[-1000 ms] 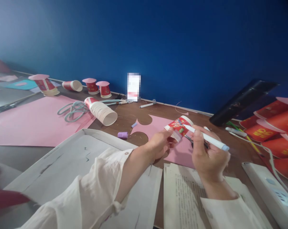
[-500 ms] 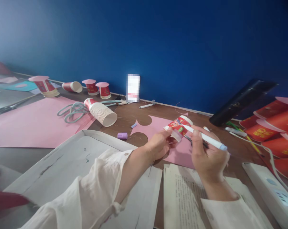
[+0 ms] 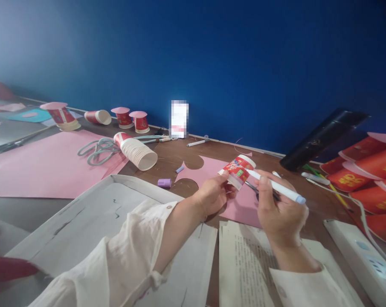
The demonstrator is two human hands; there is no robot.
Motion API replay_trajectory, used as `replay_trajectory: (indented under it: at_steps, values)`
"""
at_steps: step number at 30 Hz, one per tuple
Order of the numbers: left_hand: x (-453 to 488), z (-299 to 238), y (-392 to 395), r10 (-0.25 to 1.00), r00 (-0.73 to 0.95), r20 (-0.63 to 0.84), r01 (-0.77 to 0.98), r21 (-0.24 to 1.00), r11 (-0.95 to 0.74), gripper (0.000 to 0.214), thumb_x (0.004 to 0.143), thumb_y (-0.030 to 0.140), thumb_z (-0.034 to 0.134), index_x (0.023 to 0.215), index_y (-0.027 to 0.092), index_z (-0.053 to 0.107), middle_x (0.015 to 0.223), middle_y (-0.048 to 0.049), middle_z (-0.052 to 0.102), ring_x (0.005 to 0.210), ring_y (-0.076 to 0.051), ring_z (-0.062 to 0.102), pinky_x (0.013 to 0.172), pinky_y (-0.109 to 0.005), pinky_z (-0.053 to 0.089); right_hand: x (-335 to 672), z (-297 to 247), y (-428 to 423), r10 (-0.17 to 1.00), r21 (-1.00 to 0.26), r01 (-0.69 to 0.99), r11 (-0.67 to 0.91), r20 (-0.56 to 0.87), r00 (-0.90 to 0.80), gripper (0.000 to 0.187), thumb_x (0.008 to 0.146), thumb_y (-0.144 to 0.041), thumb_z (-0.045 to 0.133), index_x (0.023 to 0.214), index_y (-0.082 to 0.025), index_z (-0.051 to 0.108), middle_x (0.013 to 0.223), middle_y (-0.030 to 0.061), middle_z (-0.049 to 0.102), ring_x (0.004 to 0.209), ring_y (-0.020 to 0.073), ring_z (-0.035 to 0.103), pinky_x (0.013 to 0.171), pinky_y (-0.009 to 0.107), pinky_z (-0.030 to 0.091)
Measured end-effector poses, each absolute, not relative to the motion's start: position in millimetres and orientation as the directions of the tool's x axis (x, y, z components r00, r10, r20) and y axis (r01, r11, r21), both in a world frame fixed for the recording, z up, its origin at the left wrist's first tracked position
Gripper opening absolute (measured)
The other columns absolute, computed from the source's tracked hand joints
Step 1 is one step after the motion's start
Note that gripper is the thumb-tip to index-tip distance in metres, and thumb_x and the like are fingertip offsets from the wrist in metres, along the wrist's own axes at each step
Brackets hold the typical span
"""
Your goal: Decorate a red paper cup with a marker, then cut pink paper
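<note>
A red printed paper cup [image 3: 236, 169] lies tilted in my left hand [image 3: 213, 194], whose fingers are closed around its lower side. My right hand [image 3: 280, 209] grips a white marker [image 3: 277, 186] with a pale blue end. The marker's tip is at the cup's right side; whether it touches cannot be made out. Under both is a pink paper sheet [image 3: 205, 164] with rounded cut-outs. Scissors [image 3: 252, 187] show partly behind my right hand. To the left of the sheet lies a purple marker cap [image 3: 164, 183].
A stack of paper cups [image 3: 138, 153] lies by a grey cord [image 3: 98, 151]. Red cups with pink discs [image 3: 138, 114] stand along the wall. A white box lid [image 3: 116, 177], printed pages [image 3: 234, 256], a power strip [image 3: 362, 247], red-orange cups [image 3: 368, 170] and a black cylinder [image 3: 320, 140] surround my arms.
The cup has shifted slightly left in my left hand, and the marker tip has come off its printed face toward its right side. Both hands keep their hold.
</note>
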State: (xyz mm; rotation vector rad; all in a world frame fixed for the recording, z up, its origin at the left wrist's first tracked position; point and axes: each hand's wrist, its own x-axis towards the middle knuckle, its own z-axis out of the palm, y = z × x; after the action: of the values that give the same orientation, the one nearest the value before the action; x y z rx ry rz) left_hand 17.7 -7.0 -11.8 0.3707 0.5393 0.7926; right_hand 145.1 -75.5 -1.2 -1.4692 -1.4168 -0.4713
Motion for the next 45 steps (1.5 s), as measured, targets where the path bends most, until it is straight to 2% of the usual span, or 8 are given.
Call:
replay_trajectory:
  at_steps: [8,16,28,40,45]
  values:
    - [15.5,-9.9,-7.6,0.741,0.581,-0.336,-0.553,0.505,0.662,0.020,0.096,0.026,0.051,0.098,0.010,0.063,0.080,-0.0064,0.058,0.059,-0.010,0.045,0.059,-0.024,0.037,145.1,-2.7,-75.2,0.525,-0.409,0.895,0.180,0.809,0.264,0.026,0.095,-0.030,0.057,0.103,-0.015,0.076,0.089,0.0103,0.078,0.091,0.0244,0.073,0.085,0.038,0.057]
    - [18.9,-17.4,-5.1,0.783,0.509,-0.357,-0.516,0.602,0.609,0.019,0.091,0.027,0.057,0.098,0.011,0.063,0.084,-0.0090,0.062,0.061,-0.011,0.048,0.060,-0.025,0.039,150.4,-2.2,-77.2,0.524,-0.520,0.838,0.167,0.766,0.371,0.028,0.096,-0.035,0.055,0.106,-0.019,0.076,0.086,0.0073,0.077,0.080,0.0215,0.073,0.080,0.039,0.057]
    - [17.6,-8.6,-10.2,0.779,0.496,-0.384,-0.440,0.662,0.607,0.021,0.092,0.030,0.057,0.083,0.012,0.063,0.073,-0.0057,0.059,0.054,-0.009,0.044,0.056,-0.024,0.037,150.9,-4.3,-75.6,0.526,-0.515,0.845,0.143,0.763,0.376,0.029,0.095,-0.037,0.056,0.106,-0.019,0.075,0.084,0.0074,0.076,0.076,0.0216,0.072,0.078,0.040,0.058]
    - [18.8,-10.8,-9.8,0.780,0.499,-0.378,-0.434,0.670,0.603,0.020,0.089,0.031,0.062,0.082,0.013,0.064,0.072,-0.0048,0.059,0.055,-0.010,0.046,0.055,-0.024,0.037,150.0,-5.4,-74.4,0.547,-0.506,0.844,0.181,0.764,0.341,0.026,0.095,-0.035,0.056,0.107,-0.021,0.075,0.088,0.0073,0.077,0.077,0.0218,0.072,0.077,0.039,0.057]
    - [20.0,-10.9,-9.1,0.791,0.491,-0.365,-0.448,0.673,0.589,0.018,0.091,0.028,0.059,0.087,0.012,0.065,0.075,-0.0059,0.061,0.058,-0.011,0.048,0.058,-0.024,0.037,151.0,-5.9,-73.5,0.546,-0.481,0.861,0.165,0.771,0.327,0.026,0.095,-0.034,0.056,0.105,-0.020,0.075,0.088,0.0077,0.077,0.078,0.0221,0.072,0.078,0.039,0.057]
